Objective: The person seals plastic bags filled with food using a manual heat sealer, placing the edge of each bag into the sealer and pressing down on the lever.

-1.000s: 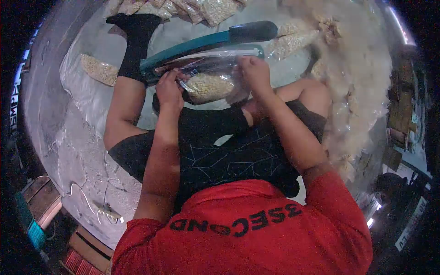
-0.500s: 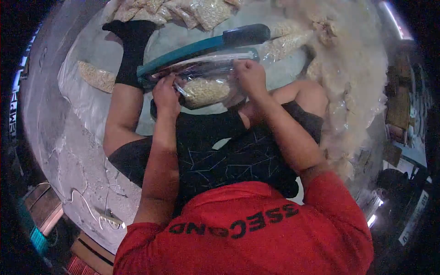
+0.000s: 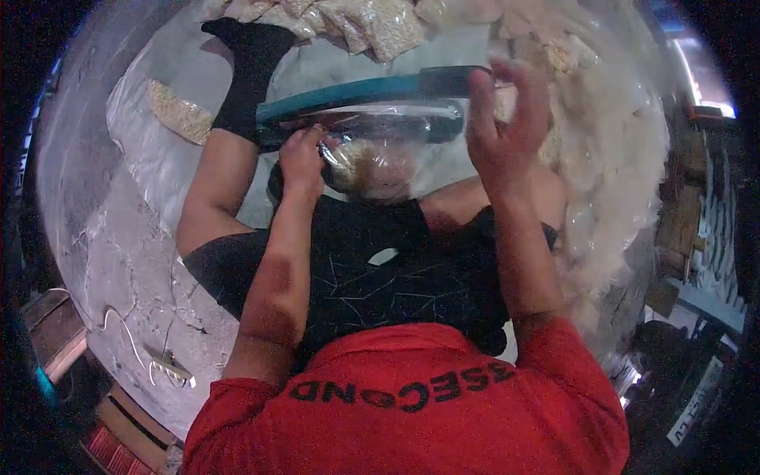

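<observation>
A hand impulse sealer with a teal arm [image 3: 348,99] and a black handle end lies across the floor in front of my legs, its arm raised above the base [image 3: 445,125]. A clear plastic bag [image 3: 352,165] of pale puffed pieces lies against the near side, its upper part stretched over the base. My left hand [image 3: 302,162] pinches the bag's left edge, fingers closed. At the right end of the sealer, my right hand [image 3: 509,131] is raised with thumb and fingers apart, beside the black handle and holding nothing.
Several filled clear bags [image 3: 372,28] lie at the far side. Another filled bag [image 3: 178,112] is left of my socked foot [image 3: 245,63]. Loose plastic and bags [image 3: 594,158] cover the right. A power strip [image 3: 170,372] with a white cable rests on the cracked floor at lower left.
My right hand has let go of the bag's right side and moved up and right to the sealer's handle end, its fingers opening. My left hand stays on the bag's left edge.
</observation>
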`<state>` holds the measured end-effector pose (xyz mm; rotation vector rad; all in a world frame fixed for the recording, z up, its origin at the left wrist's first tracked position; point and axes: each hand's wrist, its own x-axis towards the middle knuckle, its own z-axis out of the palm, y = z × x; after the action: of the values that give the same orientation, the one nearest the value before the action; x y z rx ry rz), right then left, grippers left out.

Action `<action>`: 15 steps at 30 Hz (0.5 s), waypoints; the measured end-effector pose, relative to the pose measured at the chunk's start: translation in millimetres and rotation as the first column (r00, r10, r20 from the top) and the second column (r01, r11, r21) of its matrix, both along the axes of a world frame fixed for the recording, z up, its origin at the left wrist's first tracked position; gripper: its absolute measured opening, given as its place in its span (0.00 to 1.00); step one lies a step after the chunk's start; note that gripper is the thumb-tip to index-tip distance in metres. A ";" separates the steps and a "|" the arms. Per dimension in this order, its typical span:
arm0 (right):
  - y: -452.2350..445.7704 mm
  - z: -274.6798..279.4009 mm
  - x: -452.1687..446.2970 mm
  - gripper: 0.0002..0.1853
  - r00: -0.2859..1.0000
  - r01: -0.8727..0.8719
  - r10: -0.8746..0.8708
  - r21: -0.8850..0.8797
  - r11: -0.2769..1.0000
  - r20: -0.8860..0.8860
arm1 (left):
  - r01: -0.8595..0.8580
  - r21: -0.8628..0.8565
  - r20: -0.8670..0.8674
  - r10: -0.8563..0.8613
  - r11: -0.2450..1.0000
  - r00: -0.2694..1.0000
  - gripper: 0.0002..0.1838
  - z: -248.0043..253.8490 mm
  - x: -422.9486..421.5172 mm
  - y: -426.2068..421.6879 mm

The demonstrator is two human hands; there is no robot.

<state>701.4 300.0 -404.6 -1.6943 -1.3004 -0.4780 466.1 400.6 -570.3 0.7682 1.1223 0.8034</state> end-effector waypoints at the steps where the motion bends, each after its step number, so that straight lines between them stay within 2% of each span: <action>1: 10.0 9.1 3.2 0.12 0.982 -0.110 0.114 -0.035 0.993 0.147 | -0.031 -0.037 0.043 0.032 0.999 0.999 0.08 0.1 1.2 0.8; 2: 17.2 7.1 8.7 0.12 0.982 -0.105 0.108 -0.032 0.994 0.156 | -0.061 -0.074 0.086 0.067 0.995 0.994 0.08 2.3 3.6 2.1; 4: 30.1 -3.3 17.0 0.11 0.961 -0.102 0.163 -0.258 0.961 0.225 | -0.073 -0.067 0.115 0.081 0.995 0.990 0.08 6.0 7.5 0.3; 5: 31.3 -8.9 19.2 0.11 0.956 -0.113 0.175 -0.259 0.959 0.233 | -0.096 -0.067 0.134 0.104 0.993 0.985 0.09 6.1 7.6 0.3; 6: 30.1 -16.1 22.5 0.10 0.986 -0.111 0.140 -0.262 0.959 0.095 | -0.072 0.018 -0.030 0.072 0.997 0.997 0.09 2.2 6.2 2.0; 7: 30.2 -17.8 22.3 0.10 0.994 -0.111 0.102 -0.272 0.956 -0.049 | -0.093 0.008 -0.030 0.093 0.996 0.995 0.09 0.1 3.6 4.1; 8: 29.5 -18.6 24.1 0.11 0.994 -0.107 0.106 -0.252 0.962 -0.015 | -0.004 0.169 -0.146 0.029 0.986 0.989 0.10 -2.5 0.6 5.3; 11: 24.1 -27.2 25.6 0.10 0.992 -0.101 0.118 -0.311 0.945 0.036 | 0.044 0.155 -0.162 -0.019 0.987 0.987 0.11 -0.3 2.1 1.8; 13: 19.2 -36.0 29.4 0.10 0.991 -0.114 0.127 -0.282 0.952 0.028 | -0.034 0.032 -0.006 0.034 0.999 0.999 0.12 -2.4 4.2 3.0; 15: 15.8 -47.0 28.5 0.10 0.989 -0.140 0.150 -0.252 0.958 0.020 | -0.050 -0.003 0.010 0.050 0.999 0.999 0.12 -0.8 4.9 3.6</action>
<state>729.9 315.8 -451.6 -1.7841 -1.5537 -0.2695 471.0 404.2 -571.1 0.7358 1.1368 0.8468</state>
